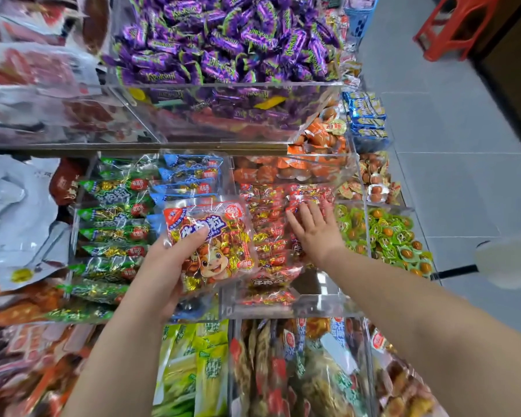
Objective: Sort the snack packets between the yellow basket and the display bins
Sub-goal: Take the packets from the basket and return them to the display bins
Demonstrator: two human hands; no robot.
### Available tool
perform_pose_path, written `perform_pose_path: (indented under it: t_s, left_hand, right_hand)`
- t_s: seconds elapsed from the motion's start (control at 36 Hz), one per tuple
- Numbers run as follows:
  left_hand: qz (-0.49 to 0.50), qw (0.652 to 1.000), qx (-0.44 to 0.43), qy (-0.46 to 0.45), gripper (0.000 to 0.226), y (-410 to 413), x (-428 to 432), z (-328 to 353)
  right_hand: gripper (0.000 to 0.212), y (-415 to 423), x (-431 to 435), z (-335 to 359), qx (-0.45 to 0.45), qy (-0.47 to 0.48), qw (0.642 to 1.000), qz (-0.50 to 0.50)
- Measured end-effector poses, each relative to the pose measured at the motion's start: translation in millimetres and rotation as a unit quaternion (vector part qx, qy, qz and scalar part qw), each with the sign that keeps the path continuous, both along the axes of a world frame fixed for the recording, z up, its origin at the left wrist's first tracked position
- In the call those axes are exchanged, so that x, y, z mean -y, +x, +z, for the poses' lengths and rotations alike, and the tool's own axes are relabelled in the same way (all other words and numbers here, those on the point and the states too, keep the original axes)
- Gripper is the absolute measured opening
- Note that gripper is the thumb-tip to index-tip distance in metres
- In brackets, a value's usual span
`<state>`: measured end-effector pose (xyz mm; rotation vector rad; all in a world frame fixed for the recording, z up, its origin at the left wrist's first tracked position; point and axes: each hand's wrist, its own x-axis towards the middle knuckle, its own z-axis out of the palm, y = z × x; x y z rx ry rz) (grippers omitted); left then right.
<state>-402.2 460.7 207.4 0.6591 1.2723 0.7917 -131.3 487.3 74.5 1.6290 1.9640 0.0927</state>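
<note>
The red snack packet with the cartoon ox [211,245] was in my left hand [166,266], held just above the border between the blue packets [190,176] and the clear display bin [283,308] that carried the same red packets [268,212]. The thumb lay on its front, and the other fingers were grasping it from behind, mostly hidden. My right hand [313,233] lay flat on the red packets in that bin, its fingers [306,210] released and straight. I judged it was pressing them back to make room. The yellow basket was not in view.

I saw two risks. The film looked glossy and I held only the lower corner, so the packet could slip into the blue row below. If the right hand let go too early, the pressed packets could spring forward and close the gap.
</note>
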Motion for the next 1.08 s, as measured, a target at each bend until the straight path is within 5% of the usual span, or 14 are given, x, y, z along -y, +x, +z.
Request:
perform_pose_path:
  t_s: [0.28,0.36,0.44,0.5,0.53,0.67,0.81,0.92,1.0,1.08]
  left_hand:
    - [-0.058,0.998,0.004,0.037,0.052,16.2,1.3,2.6]
    - [-0.07,0.997,-0.002,0.045,0.055,20.2,5.5,2.0]
    - [-0.092,0.993,-0.028,0.065,0.052,22.6,10.3,-3.1]
    - [-0.122,0.988,-0.059,0.074,0.056,24.8,13.3,-6.0]
    - [-0.139,0.985,-0.071,0.077,0.059,26.0,14.6,-7.0]
    - [-0.176,0.974,-0.093,0.107,0.061,39.6,20.9,-13.3]
    - [-0.171,0.967,-0.14,0.127,0.043,51.4,31.5,-17.9]
    - [-0.142,0.953,-0.226,0.145,0.065,52.2,34.9,-16.5]
    - [-0.096,0.955,-0.252,0.121,0.075,42.2,31.3,-14.8]
    - [-0.036,0.972,-0.214,0.087,0.084,33.1,28.5,-14.2]
  right_hand:
    - [0.112,2.7,1.3,17.0,-0.024,-0.047,0.999,0.011]
    - [0.095,2.4,9.9,38.8,-0.143,0.015,0.986,-0.082]
    - [0.053,0.6,20.1,73.2,-0.399,0.155,0.886,-0.179]
    - [0.034,-4.8,30.5,103.3,-0.588,0.138,0.766,-0.221]
    - [0.031,-8.8,36.3,118.3,-0.631,0.116,0.739,-0.207]
    - [0.056,-29.4,60.3,158.6,-0.612,-0.02,0.787,-0.074]
    - [0.057,-29.9,72.7,158.2,-0.525,0.023,0.847,-0.077]
    - [0.052,-16.3,78.5,165.0,-0.52,-0.009,0.847,-0.112]
    - [0.019,9.0,75.0,172.3,-0.519,-0.016,0.839,-0.164]
    - [0.045,35.4,66.1,172.0,-0.512,0.044,0.826,-0.23]
